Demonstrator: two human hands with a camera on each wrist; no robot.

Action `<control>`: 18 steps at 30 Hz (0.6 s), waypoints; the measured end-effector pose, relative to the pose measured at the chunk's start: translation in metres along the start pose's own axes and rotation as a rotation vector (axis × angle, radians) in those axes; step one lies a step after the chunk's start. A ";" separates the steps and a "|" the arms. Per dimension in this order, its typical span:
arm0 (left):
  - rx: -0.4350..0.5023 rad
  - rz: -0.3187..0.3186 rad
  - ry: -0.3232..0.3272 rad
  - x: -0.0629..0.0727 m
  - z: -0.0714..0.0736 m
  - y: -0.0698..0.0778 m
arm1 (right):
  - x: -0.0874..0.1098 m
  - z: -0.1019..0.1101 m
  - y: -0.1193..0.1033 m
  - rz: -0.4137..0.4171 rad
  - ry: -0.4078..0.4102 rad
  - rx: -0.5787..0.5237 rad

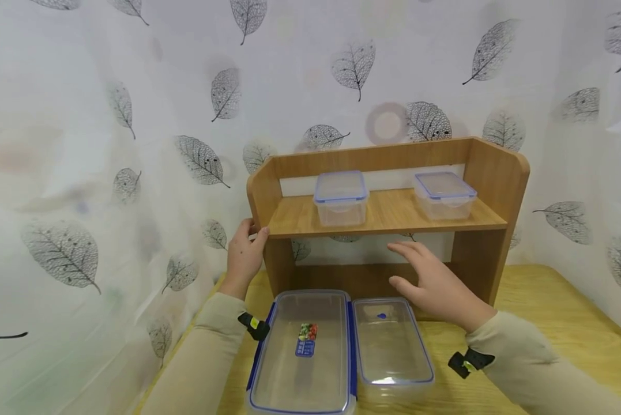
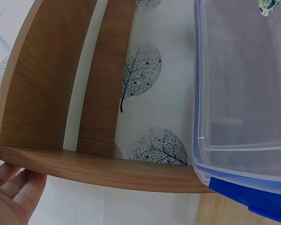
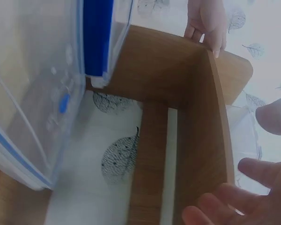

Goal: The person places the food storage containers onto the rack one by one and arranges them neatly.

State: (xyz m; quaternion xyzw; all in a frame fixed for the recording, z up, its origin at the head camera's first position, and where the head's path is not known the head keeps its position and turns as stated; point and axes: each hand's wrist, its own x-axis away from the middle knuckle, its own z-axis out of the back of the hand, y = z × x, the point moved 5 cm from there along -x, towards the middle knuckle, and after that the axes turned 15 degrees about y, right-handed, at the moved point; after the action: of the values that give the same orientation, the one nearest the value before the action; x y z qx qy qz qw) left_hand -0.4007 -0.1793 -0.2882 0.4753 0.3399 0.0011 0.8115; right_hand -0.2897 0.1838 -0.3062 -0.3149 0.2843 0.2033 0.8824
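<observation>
A two-level wooden desk shelf (image 1: pixel 294 213) stands on the table. My left hand (image 1: pixel 245 253) grips its left side panel at the height of the upper board, thumb on the front edge and fingers on the outer face; the left wrist view shows these fingers (image 2: pixel 30 187) against the panel. My right hand (image 1: pixel 435 282) is held in the air before the lower level, fingers spread and holding nothing. On the upper board sit two clear lidded food containers, one left of centre (image 1: pixel 341 199) and one at the right (image 1: pixel 445 196).
In front of the shelf, a large clear container (image 1: pixel 279 374) with blue side clips and a printed label lies next to a smaller clear container (image 1: pixel 390 351) with a blue rim. The yellow wooden table (image 1: pixel 559 323) extends right. Leaf-patterned sheeting (image 1: pixel 149 86) hangs behind and at both sides.
</observation>
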 end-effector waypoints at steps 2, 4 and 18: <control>0.004 -0.003 0.000 0.000 0.000 0.000 | 0.007 -0.003 0.004 -0.035 -0.019 -0.021; 0.007 -0.003 0.000 -0.001 -0.001 0.000 | 0.015 -0.005 0.009 -0.065 -0.034 -0.034; 0.021 0.007 -0.012 -0.001 -0.001 -0.001 | 0.064 -0.034 0.052 -0.299 -0.110 -0.142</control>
State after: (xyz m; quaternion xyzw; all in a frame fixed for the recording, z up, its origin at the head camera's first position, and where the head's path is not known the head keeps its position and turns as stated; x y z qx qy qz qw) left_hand -0.4021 -0.1797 -0.2887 0.4850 0.3334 -0.0022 0.8085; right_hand -0.2821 0.2095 -0.3914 -0.4038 0.1706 0.1062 0.8925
